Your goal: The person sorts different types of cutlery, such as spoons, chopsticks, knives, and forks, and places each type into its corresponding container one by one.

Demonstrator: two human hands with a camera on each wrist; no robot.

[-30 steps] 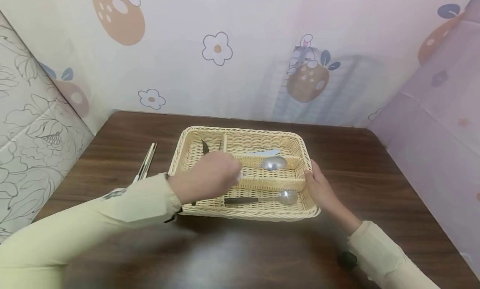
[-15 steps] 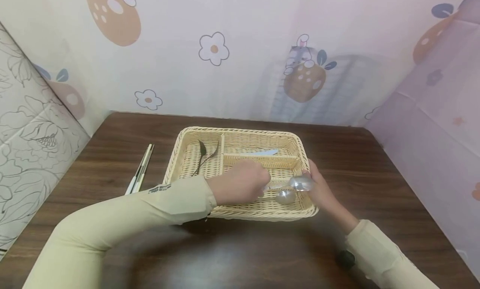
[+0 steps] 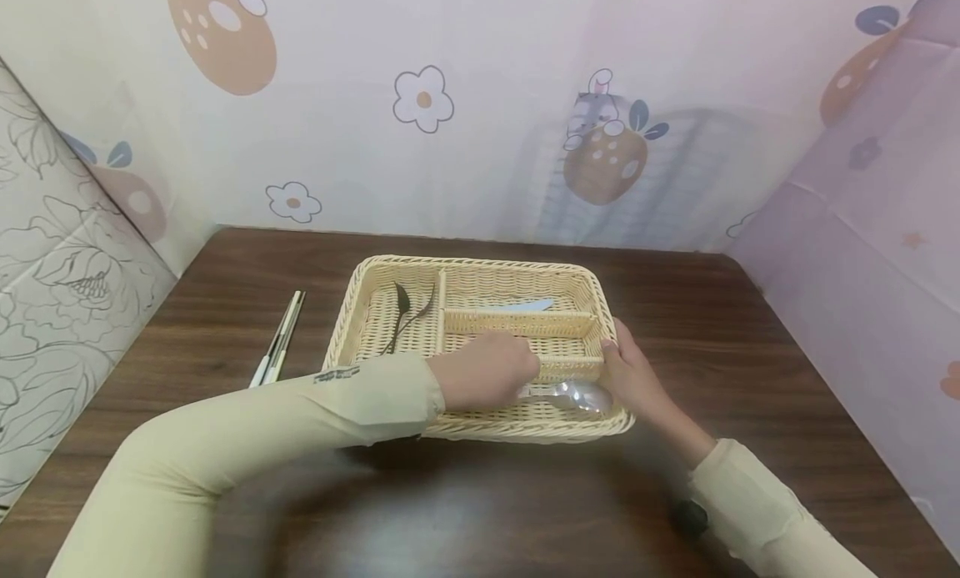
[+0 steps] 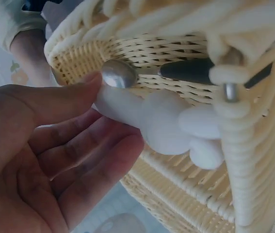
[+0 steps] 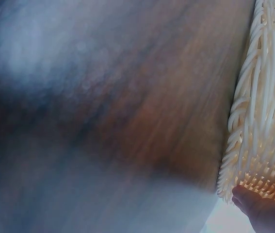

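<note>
A cream woven basket (image 3: pixel 480 261) with dividers stands on the table. Inside its near compartment my left hand (image 3: pixel 483 369) pinches a spoon (image 3: pixel 588 396), its bowl pointing right. The left wrist view shows that spoon's rounded white handle (image 4: pixel 164 121) between thumb and fingertips. A black-handled spoon (image 4: pixel 188 71) lies in the same compartment, mostly hidden by my hand and the held spoon in the head view. My right hand (image 3: pixel 633 374) grips the basket's right end, thumb over the rim; in the right wrist view the thumb (image 5: pixel 246 196) lies at the woven edge.
Two dark utensils (image 3: pixel 402 303) lie crossed in the basket's left compartment. A pale blade (image 3: pixel 528 306) rests in the far one. Left of the basket, several slim sticks with white ends (image 3: pixel 281 340) lie on the brown table (image 3: pixel 675 303). A patterned wall covering stands behind.
My left hand has carried the white-handled spoon from over the middle compartment rightward, then down into the near one. My right hand keeps its grip on the basket.
</note>
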